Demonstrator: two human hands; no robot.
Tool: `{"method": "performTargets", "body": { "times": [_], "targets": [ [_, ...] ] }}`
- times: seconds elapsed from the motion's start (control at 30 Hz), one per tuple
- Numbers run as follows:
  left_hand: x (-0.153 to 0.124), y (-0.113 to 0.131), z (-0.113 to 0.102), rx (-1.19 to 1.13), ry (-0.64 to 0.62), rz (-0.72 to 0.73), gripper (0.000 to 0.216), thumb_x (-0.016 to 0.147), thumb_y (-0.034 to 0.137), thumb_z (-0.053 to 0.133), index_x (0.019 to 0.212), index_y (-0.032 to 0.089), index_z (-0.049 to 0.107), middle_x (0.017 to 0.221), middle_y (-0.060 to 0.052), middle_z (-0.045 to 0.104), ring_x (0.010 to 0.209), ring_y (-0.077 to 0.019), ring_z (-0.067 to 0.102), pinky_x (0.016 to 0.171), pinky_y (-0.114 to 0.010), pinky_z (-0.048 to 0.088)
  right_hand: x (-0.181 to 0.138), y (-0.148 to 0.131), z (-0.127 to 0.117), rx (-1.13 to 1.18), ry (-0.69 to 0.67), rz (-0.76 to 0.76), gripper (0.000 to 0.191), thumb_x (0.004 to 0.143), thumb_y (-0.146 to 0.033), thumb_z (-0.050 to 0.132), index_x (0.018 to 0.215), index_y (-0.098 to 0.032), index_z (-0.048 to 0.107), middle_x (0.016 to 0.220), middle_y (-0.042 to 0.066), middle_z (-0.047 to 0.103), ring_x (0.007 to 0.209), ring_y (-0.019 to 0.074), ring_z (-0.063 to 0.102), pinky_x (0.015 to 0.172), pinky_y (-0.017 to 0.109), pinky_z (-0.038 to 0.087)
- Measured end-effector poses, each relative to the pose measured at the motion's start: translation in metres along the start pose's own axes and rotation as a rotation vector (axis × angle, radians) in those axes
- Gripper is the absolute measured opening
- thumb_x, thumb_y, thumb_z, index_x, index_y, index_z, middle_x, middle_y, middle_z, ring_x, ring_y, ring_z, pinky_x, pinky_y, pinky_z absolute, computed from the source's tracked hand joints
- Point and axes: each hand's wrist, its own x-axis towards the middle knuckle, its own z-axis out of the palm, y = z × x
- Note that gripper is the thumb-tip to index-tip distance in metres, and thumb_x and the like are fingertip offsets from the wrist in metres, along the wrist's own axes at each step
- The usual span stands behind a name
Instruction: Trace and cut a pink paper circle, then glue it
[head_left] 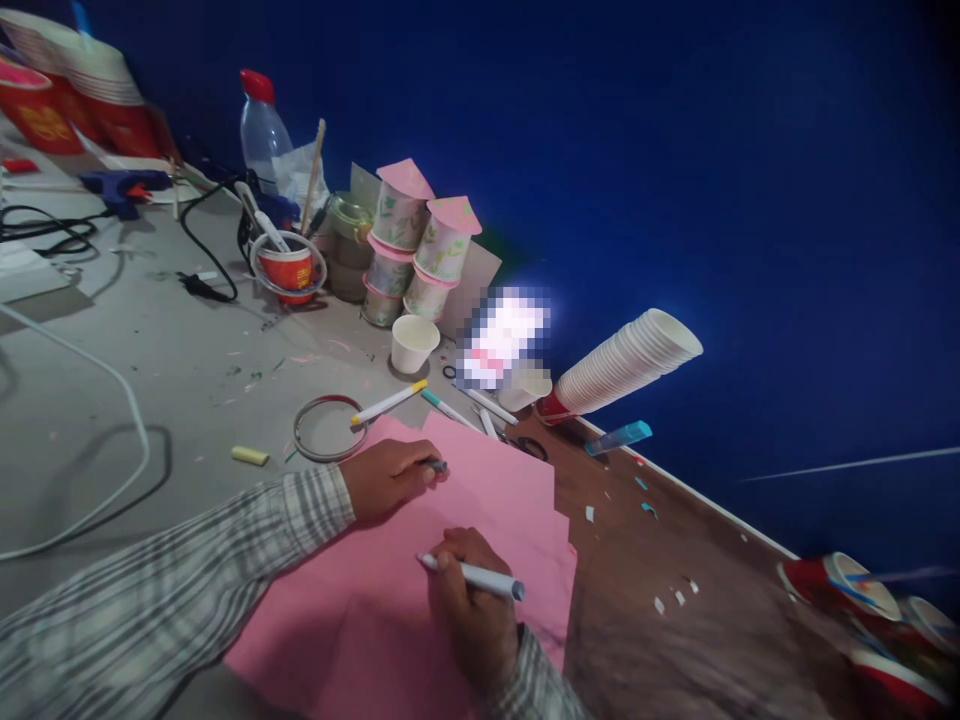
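Observation:
A pink paper sheet (495, 500) lies on the table in front of me. My right hand (469, 610) is closed round a grey-white marker pen (472, 577), its tip down on the pink paper. My left hand (386, 475) rests on the paper's upper left edge, fingers curled, pinching a small dark piece that looks like the pen's cap (437, 466). Both arms wear checked sleeves. Just past my left hand lies a wire ring (328, 428).
Loose markers (390, 402) lie beyond the paper. A white paper cup (413, 343), decorated stacked cups (409, 250), a lying stack of cups (626, 365), a plastic bottle (262, 125), a glue gun (120, 187), cables (112, 380) and a yellow eraser-like piece (249, 455) surround them.

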Motion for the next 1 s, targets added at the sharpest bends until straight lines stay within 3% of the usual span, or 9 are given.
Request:
{"method": "performTargets", "body": {
  "times": [0.23, 0.37, 0.43, 0.53, 0.6, 0.67, 0.83, 1.0],
  "targets": [
    [-0.001, 0.001, 0.0, 0.006, -0.006, 0.004, 0.021, 0.077, 0.022, 0.045, 0.091, 0.025, 0.061, 0.085, 0.001, 0.071, 0.077, -0.0146, 0.062, 0.072, -0.027, 0.047, -0.002, -0.001, 0.0, -0.109, -0.066, -0.067, 0.023, 0.078, -0.016, 0.048, 0.058, -0.024, 0.057, 0.054, -0.003, 0.058, 0.055, 0.0177, 0.057, 0.06, 0.029, 0.049],
    [-0.001, 0.001, 0.0, 0.01, 0.001, 0.01, 0.021, 0.077, 0.021, 0.045, 0.091, 0.024, 0.061, 0.083, 0.002, 0.071, 0.076, -0.0141, 0.063, 0.07, -0.026, 0.047, -0.005, -0.001, 0.001, -0.086, -0.107, -0.023, 0.023, 0.078, -0.018, 0.05, 0.057, -0.023, 0.059, 0.055, -0.003, 0.058, 0.057, 0.0177, 0.057, 0.067, 0.032, 0.049],
    [-0.001, 0.0, 0.0, 0.013, 0.008, 0.004, 0.02, 0.077, 0.022, 0.046, 0.089, 0.024, 0.061, 0.081, 0.002, 0.071, 0.075, -0.0137, 0.063, 0.069, -0.026, 0.048, -0.006, 0.002, 0.001, 0.021, -0.072, 0.051, 0.022, 0.076, -0.021, 0.053, 0.055, -0.023, 0.061, 0.054, -0.003, 0.059, 0.061, 0.0192, 0.059, 0.071, 0.034, 0.049],
    [-0.001, 0.0, 0.0, -0.01, 0.021, 0.0, 0.019, 0.078, 0.024, 0.045, 0.087, 0.023, 0.061, 0.083, 0.002, 0.071, 0.074, -0.0134, 0.062, 0.069, -0.026, 0.048, -0.001, 0.009, -0.003, 0.384, 0.125, 0.26, 0.026, 0.078, -0.03, 0.049, 0.056, -0.023, 0.062, 0.055, -0.003, 0.06, 0.066, 0.0214, 0.062, 0.067, 0.036, 0.051],
    [-0.002, 0.0, 0.0, -0.051, 0.015, 0.015, 0.019, 0.078, 0.026, 0.045, 0.087, 0.023, 0.061, 0.083, 0.001, 0.07, 0.073, -0.0132, 0.062, 0.068, -0.025, 0.049, 0.006, 0.013, -0.007, 0.664, 0.28, 0.409, 0.028, 0.08, -0.038, 0.045, 0.065, -0.023, 0.063, 0.052, -0.004, 0.059, 0.057, 0.0195, 0.061, 0.061, 0.036, 0.053],
    [-0.002, 0.002, 0.0, -0.077, 0.017, 0.044, 0.019, 0.079, 0.026, 0.045, 0.087, 0.022, 0.061, 0.08, 0.001, 0.07, 0.071, -0.0127, 0.062, 0.067, -0.025, 0.049, 0.013, 0.016, -0.011, 0.858, 0.35, 0.499, 0.027, 0.078, -0.044, 0.046, 0.075, -0.024, 0.064, 0.045, -0.006, 0.056, 0.048, 0.0174, 0.058, 0.059, 0.035, 0.053],
    [-0.003, 0.008, 0.001, 0.097, 0.017, 0.177, 0.017, 0.078, 0.028, 0.049, 0.086, 0.023, 0.063, 0.08, 0.001, 0.07, 0.075, -0.0138, 0.061, 0.071, -0.025, 0.046, 0.02, 0.016, -0.014, 1.022, 0.304, 0.544, 0.019, 0.073, -0.042, 0.055, 0.078, -0.024, 0.061, 0.034, -0.009, 0.049, 0.046, 0.0155, 0.055, 0.063, 0.032, 0.05],
    [-0.005, 0.01, 0.006, 0.21, -0.032, 0.278, 0.019, 0.08, 0.031, 0.045, 0.087, 0.025, 0.062, 0.08, 0.001, 0.07, 0.075, -0.0136, 0.06, 0.071, -0.025, 0.046, 0.018, 0.017, -0.014, 1.078, 0.23, 0.519, 0.011, 0.072, -0.034, 0.058, 0.072, -0.023, 0.056, 0.039, -0.007, 0.051, 0.047, 0.0151, 0.051, 0.046, 0.022, 0.042]
  ]
}}
